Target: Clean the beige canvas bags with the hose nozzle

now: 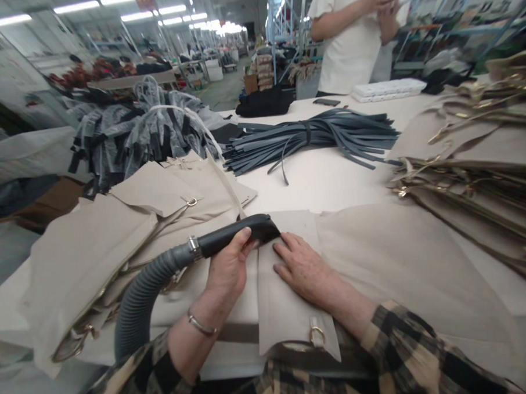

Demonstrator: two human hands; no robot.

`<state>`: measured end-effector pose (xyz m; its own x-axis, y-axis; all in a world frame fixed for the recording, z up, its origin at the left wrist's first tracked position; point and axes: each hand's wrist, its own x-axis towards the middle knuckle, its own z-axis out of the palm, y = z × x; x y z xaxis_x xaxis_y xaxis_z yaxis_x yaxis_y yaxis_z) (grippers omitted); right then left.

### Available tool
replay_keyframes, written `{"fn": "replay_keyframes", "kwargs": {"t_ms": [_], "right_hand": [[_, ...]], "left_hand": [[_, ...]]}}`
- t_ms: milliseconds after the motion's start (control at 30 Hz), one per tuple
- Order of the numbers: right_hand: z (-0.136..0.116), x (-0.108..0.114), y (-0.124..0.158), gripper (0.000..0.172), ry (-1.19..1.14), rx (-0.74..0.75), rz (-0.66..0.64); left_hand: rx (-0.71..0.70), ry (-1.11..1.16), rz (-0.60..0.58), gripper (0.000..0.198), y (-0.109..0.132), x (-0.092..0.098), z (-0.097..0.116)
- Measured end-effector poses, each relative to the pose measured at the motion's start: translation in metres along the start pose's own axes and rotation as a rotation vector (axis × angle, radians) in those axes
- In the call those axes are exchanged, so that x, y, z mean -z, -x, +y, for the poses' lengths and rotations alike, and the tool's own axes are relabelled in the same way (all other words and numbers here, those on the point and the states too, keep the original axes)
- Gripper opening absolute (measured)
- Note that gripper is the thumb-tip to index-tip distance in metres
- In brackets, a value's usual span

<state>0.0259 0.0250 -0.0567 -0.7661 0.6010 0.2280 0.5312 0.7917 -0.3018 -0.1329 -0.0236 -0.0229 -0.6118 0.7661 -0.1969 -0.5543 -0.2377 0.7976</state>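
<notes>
We record L hand (229,265) raised, wrist angled fwd, grip closed round black rigid nozzle (223,237) of ribbed grey flex. hose (139,301), thumb along side. R hand (307,273) palm-down, fingers apart; its grip is unclosed, resting on flat beige leather-like panel (279,318) at white counter's (274,193) near edge, fingertips by nozzle mouth. Red overhead sign (144,1): too blurred for us to read.

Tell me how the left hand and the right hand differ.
The left hand curls around the black nozzle; the right hand lies palm down on the beige panel. The left hand has a bangle at its wrist; the right hand shows none. Both are bare, below plaid sleeves.
</notes>
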Motion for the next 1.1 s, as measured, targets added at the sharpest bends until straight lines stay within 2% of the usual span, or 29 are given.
{"fn": "replay_keyframes", "kwargs": {"t_ms": [100,167,233,333,433,533,600,667,867,933,1100], "right_hand": [[-0.002,0.016,0.004,0.018,0.055,0.08,-0.093],[-0.002,0.028,0.012,0.015,0.12,0.121,-0.167],[0.002,0.035,0.024,0.015,0.153,0.1,-0.185],[0.012,0.032,0.041,0.023,0.1,0.021,-0.117],[0.018,0.022,0.05,0.031,0.021,-0.05,-0.052],[0.018,0.018,0.052,0.034,-0.022,-0.085,-0.056],[0.018,0.019,0.051,0.033,-0.037,-0.11,-0.073],[0.018,0.021,0.051,0.034,-0.041,-0.138,-0.083],[0.017,0.021,0.05,0.037,-0.002,-0.151,-0.058],[0.016,0.022,0.051,0.035,0.024,-0.169,-0.053],[0.012,0.031,0.049,0.03,0.05,-0.229,-0.055]], "left_hand": [[0.019,0.038,-0.051,0.029,-0.004,-0.015,0.004],[0.043,0.049,-0.083,0.029,0.001,-0.018,0.007],[0.074,0.045,-0.1,0.03,0.009,-0.018,0.006],[0.125,0.03,-0.105,0.034,0.016,-0.022,-0.01],[0.161,0.033,-0.1,0.033,0.013,-0.038,-0.033],[0.158,0.046,-0.094,0.034,0.002,-0.058,-0.049],[0.149,0.046,-0.091,0.035,-0.003,-0.064,-0.052],[0.144,0.032,-0.097,0.035,-0.004,-0.061,-0.048],[0.113,-0.024,-0.141,0.032,0.011,-0.029,-0.026],[0.123,-0.021,-0.15,0.031,0.012,-0.031,-0.028],[0.174,0.029,-0.166,0.034,0.001,-0.057,-0.048]]}}
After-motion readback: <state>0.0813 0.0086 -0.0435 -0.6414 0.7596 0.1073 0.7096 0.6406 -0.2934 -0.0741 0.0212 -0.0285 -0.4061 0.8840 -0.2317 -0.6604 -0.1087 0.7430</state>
